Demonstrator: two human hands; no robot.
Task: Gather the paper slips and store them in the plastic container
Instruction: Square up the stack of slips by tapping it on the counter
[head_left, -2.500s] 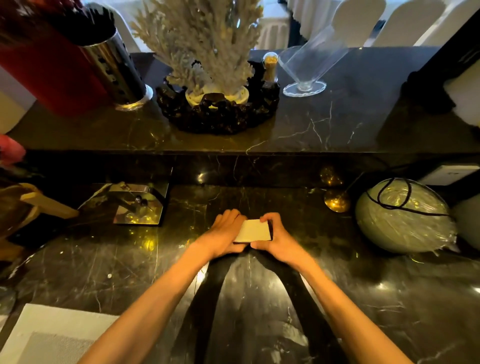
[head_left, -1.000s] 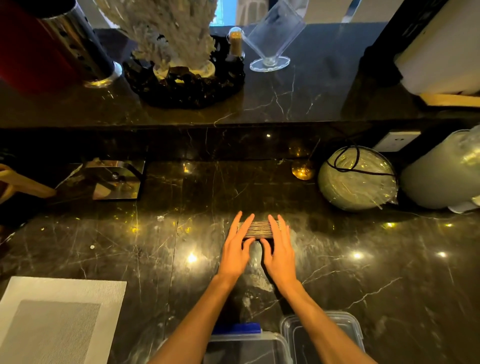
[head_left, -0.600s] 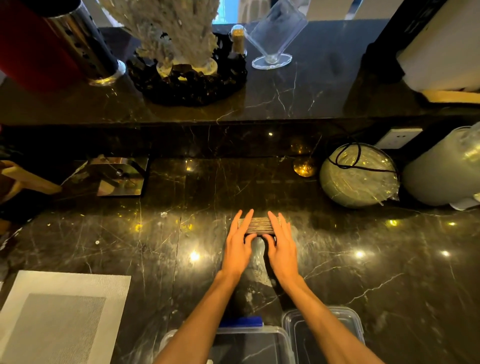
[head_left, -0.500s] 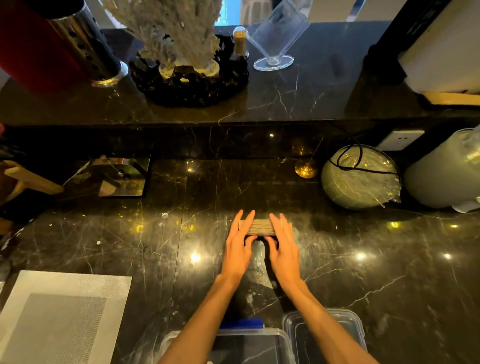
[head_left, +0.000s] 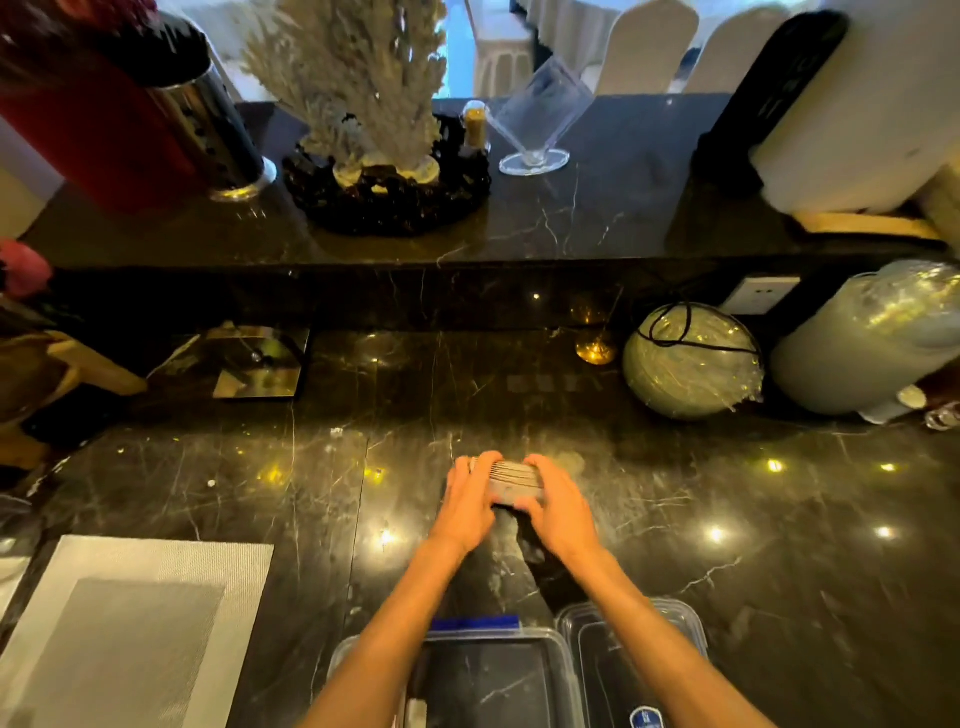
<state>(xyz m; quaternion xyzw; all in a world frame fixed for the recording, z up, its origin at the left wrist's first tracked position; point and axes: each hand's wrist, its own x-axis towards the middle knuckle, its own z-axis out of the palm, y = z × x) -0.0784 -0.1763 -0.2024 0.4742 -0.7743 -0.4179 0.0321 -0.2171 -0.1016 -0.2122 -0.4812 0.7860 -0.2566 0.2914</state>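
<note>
Black marble with thin white veins makes the counter (head_left: 675, 519), and both hands of the person work on it near the middle. The left hand (head_left: 467, 499) and the right hand (head_left: 558, 506) close around a stack of paper slips (head_left: 511, 480) from two sides. The fingers curl over the far edge of the stack and the thumbs press at the near edge, so both hands grasp the slips together. The stack shows its layered edges between the hands. If it is lifted a little or rests on the marble, one cannot tell.

Near the bottom of the view stands a clear plastic container (head_left: 566, 675) with a blue clip (head_left: 475, 623) at its far rim. Its inside looks dark. The left forearm passes above its left part. Just beside it on the right lies a second clear plastic piece (head_left: 691, 623) with a rounded rim, partly under the right forearm; whether it is a lid or another container is not sure. The slips are well apart from both, farther from the person.

At the left near corner lies a grey woven placemat (head_left: 130, 623). At the back of the counter, to the left, is a shiny metal holder (head_left: 260, 364). To the right is a round object wrapped in plastic film (head_left: 691, 364) with a black cord over it. On the higher ledge behind stand a dried plant arrangement (head_left: 363, 104) in a dark base and a clear acrylic stand (head_left: 535, 130).
</note>
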